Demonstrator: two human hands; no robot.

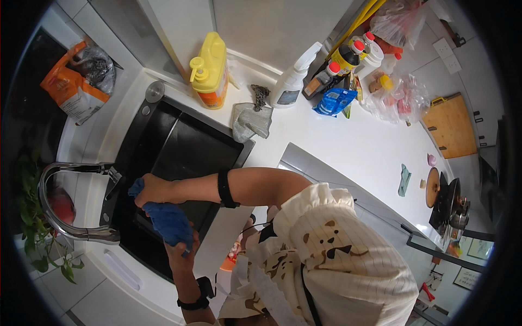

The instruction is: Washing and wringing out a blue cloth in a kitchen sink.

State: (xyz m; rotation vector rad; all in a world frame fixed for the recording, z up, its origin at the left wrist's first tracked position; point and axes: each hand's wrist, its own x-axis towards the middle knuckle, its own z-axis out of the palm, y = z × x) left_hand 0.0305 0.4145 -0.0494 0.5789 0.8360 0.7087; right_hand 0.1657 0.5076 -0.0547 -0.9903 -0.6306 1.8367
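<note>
A blue cloth [171, 224], bunched into a long roll, stretches between my two hands above the black sink [195, 140]. My right hand [153, 190] grips its end nearest the faucet, and a bit of cloth sticks out past the fist. Around the other end my left hand [182, 249] is closed, with the thumb on the cloth. The chrome gooseneck faucet [45, 199] arches beside my right hand, its spout pointing over the basin. My forearms hide part of the sink.
Along the counter [326, 138] stand a yellow pump jug [210, 73], a white spray bottle [291, 81] and several sauce bottles [346, 57]. A grey mesh cloth [252, 120] and a steel scourer [260, 95] lie by the sink corner. An orange bag [75, 87] sits on the windowsill.
</note>
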